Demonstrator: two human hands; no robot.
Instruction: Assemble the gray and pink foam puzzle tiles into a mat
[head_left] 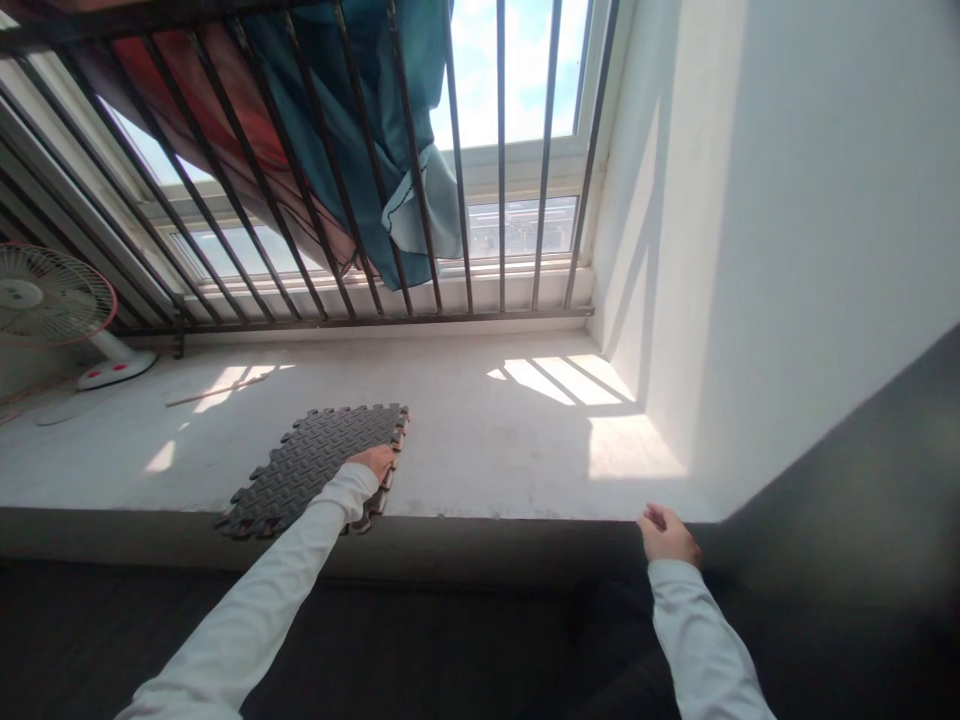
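Observation:
A dark grey interlocking foam mat (315, 455) with a raised tread pattern and notched edges lies on the white window ledge, its near edge overhanging the front. My left hand (376, 462) grips the mat at its right edge, fingers curled around the rim and partly hidden. Off to the right, my right hand (670, 537) hovers by the ledge's front edge, apart from the mat. Its fingers are curled in, and nothing shows in them.
The ledge (480, 430) runs beneath a window behind dark metal bars (420, 200). Teal and red curtain cloth (345, 120) hangs there. A white fan (56, 295) stands at the left, near a thin stick (217, 390). A white wall (795, 220) rises at the right.

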